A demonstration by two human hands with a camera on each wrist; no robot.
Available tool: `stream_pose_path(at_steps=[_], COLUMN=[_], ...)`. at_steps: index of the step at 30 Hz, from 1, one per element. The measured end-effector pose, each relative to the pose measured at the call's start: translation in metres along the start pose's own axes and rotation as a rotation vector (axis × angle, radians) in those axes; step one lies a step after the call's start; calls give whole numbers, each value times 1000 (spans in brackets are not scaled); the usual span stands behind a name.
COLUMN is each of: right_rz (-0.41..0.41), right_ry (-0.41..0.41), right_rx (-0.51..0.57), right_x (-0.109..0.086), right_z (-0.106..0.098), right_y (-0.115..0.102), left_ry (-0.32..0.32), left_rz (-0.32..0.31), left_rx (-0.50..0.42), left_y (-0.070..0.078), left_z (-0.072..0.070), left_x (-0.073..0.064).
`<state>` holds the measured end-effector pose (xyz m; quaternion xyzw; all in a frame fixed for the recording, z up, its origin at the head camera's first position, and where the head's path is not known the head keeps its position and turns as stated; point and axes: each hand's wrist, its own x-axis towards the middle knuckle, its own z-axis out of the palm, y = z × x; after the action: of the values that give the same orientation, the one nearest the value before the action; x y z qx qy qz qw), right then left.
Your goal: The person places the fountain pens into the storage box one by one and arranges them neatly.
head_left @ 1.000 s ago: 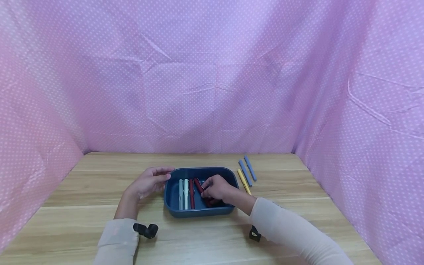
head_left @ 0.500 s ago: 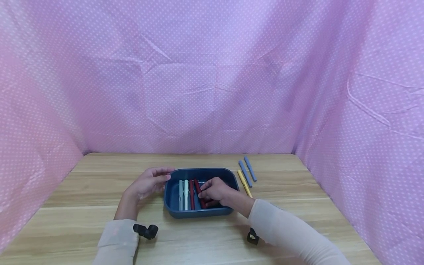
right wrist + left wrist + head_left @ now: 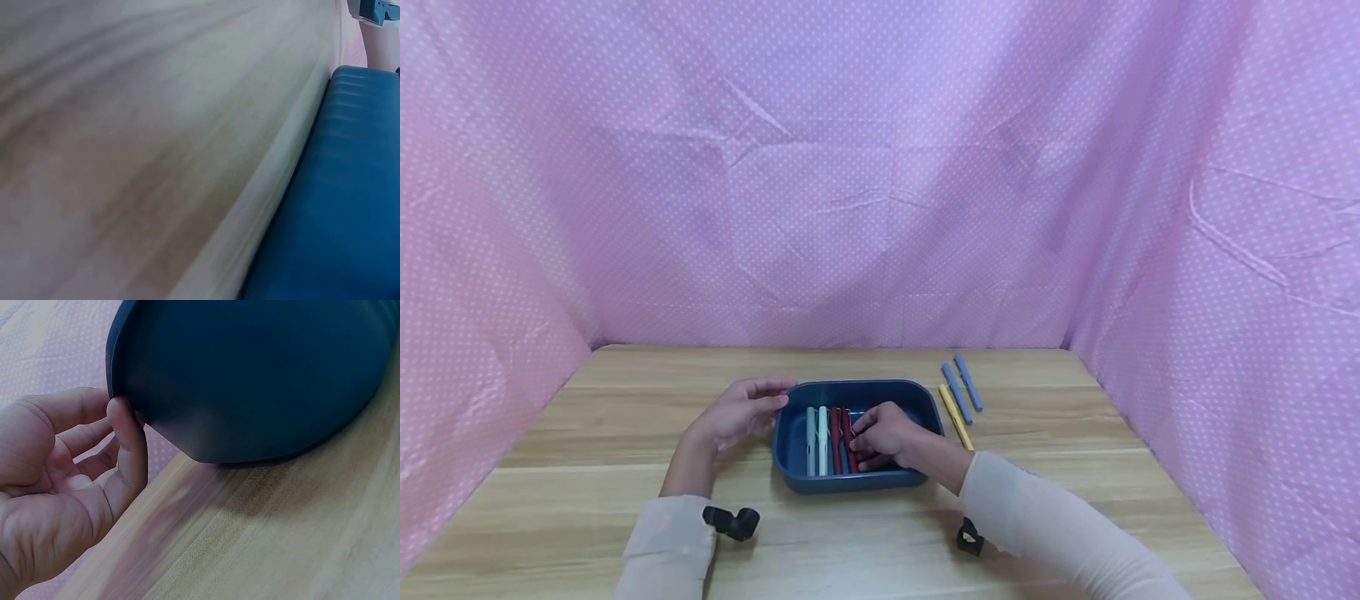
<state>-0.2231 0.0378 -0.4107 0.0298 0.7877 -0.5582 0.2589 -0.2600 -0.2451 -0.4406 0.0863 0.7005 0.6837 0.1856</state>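
Observation:
A dark blue box (image 3: 850,483) with rounded corners and no lid over it stands on the table. My left hand (image 3: 737,412) holds its left rim between thumb and fingers; the left wrist view shows the thumb (image 3: 128,434) against the box wall (image 3: 262,381). Inside lie a grey-green pen (image 3: 811,442), a pale mint pen (image 3: 823,442) and a dark red pen (image 3: 837,442), side by side. My right hand (image 3: 886,435), reaching into the box, pinches a second dark red pen (image 3: 847,429) beside the first. The right wrist view shows only the box's outer wall (image 3: 331,187), not the hand.
Right of the box, a yellow pen (image 3: 953,412) and two blue pens, one nearer (image 3: 957,393) and one farther (image 3: 968,383), lie slanted on the wooden table (image 3: 850,542). Pink dotted cloth (image 3: 880,208) hangs behind the table and at both sides.
The second dark red pen has turned from slanted to nearly parallel with the first, my right hand shifting slightly left with it. My left hand has stayed at the rim.

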Motion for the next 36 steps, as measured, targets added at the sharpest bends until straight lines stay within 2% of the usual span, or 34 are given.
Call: stream_pose_path(at_steps=[10, 20, 36], right_rz=[1, -25, -59], right_ry=[3, -5, 7], right_rx=[8, 31, 57], right_x=[0, 0, -1], right_z=[0, 0, -19], right_y=[0, 0, -9], left_ry=[-22, -41, -29], left_rz=[14, 36, 25], left_rx=[7, -10, 4], left_y=[0, 0, -3], left_z=[-2, -2, -2], left_x=[-3, 1, -1])
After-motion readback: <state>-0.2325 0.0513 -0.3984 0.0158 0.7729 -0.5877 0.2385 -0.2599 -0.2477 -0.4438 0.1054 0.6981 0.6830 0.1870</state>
